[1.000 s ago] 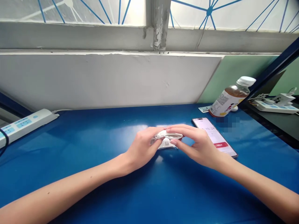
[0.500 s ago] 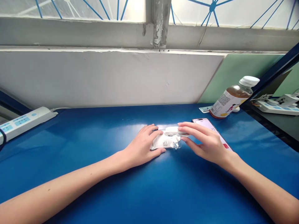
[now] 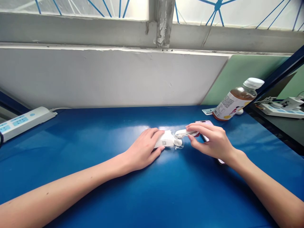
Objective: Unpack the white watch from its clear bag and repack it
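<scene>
A small clear plastic packet [image 3: 166, 141] with a white label and QR code lies on the blue table [image 3: 99, 139]. My left hand [image 3: 144, 148] presses down on the packet's left end, fingers closed over it. My right hand [image 3: 209, 142] pinches a small white elongated part [image 3: 184, 133] at the packet's right, open end. The part's far end is hidden under my fingers. A phone [image 3: 204, 123] lies mostly hidden beneath my right hand.
A tilted bottle of brown drink [image 3: 235, 99] with a white cap leans at the back right beside a small label [image 3: 207, 110]. White power strips lie at the far left [image 3: 21, 122] and on the dark shelf at right [image 3: 282, 109]. A white wall panel backs the table.
My right hand has drawn the white part rightward out of the packet and now covers the phone. The packet has crumpled shorter under my left hand, which shifted slightly.
</scene>
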The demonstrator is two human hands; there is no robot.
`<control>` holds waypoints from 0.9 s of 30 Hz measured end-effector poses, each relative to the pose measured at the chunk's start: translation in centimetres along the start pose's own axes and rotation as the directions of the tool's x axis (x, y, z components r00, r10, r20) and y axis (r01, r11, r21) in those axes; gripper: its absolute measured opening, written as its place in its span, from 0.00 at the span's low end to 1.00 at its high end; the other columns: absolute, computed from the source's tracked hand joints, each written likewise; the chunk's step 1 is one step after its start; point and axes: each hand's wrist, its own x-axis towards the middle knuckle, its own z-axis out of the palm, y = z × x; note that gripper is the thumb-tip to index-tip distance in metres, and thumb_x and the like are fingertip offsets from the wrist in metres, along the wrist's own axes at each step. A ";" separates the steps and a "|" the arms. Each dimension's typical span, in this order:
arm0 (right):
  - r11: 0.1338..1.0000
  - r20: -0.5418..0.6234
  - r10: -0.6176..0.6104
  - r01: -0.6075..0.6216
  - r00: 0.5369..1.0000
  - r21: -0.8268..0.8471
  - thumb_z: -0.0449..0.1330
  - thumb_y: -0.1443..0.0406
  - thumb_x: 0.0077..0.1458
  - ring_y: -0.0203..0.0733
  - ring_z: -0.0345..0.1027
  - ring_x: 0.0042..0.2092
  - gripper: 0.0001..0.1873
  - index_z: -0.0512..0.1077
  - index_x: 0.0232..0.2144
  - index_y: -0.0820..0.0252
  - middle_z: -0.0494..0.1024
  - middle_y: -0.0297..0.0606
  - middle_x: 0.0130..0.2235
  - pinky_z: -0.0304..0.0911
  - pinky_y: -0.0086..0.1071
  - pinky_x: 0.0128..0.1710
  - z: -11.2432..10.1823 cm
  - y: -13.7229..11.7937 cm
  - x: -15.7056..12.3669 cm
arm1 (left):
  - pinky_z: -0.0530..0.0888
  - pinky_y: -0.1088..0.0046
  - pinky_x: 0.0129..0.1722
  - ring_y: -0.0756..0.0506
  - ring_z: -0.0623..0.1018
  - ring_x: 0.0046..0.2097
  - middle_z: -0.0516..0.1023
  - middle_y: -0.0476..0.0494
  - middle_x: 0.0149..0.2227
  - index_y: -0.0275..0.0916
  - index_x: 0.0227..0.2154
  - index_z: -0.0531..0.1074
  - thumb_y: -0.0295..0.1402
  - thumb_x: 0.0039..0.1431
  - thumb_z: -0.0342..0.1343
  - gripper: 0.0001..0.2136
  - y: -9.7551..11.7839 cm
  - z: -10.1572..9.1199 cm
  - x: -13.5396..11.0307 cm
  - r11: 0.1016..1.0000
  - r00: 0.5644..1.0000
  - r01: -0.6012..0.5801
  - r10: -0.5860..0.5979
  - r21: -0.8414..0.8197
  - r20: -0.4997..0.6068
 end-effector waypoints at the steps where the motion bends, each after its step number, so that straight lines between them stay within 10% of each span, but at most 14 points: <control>1: 1.000 -0.001 0.022 -0.022 1.000 -0.005 0.64 0.70 0.53 0.43 0.79 0.35 0.08 0.74 0.38 0.57 0.84 0.39 0.39 0.74 0.35 0.38 0.0 0.0 0.0 | 0.70 0.52 0.58 0.35 0.69 0.59 0.67 0.31 0.58 0.37 0.62 0.59 0.37 0.69 0.49 0.22 0.0 0.0 0.0 1.000 1.000 0.009 -0.009 0.009 -0.001; 18: 0.992 0.393 0.092 -0.120 0.915 0.047 0.56 0.65 0.63 0.45 0.79 0.42 0.11 0.76 0.46 0.55 0.82 0.39 0.47 0.75 0.38 0.42 -0.2 -1.3 0.3 | 0.71 0.57 0.57 0.37 0.70 0.58 0.69 0.33 0.57 0.37 0.59 0.62 0.36 0.67 0.52 0.20 0.6 -0.7 0.1 0.997 0.999 -0.041 0.042 -0.059 0.022; 27: 0.987 0.351 0.157 -0.142 0.923 -0.068 0.56 0.63 0.65 0.49 0.78 0.44 0.13 0.77 0.48 0.56 0.79 0.43 0.52 0.76 0.42 0.42 0.8 -1.5 -0.5 | 0.70 0.56 0.58 0.36 0.69 0.59 0.69 0.32 0.57 0.36 0.59 0.64 0.37 0.67 0.53 0.21 0.6 -0.5 0.1 0.998 0.999 -0.032 0.033 -0.055 0.018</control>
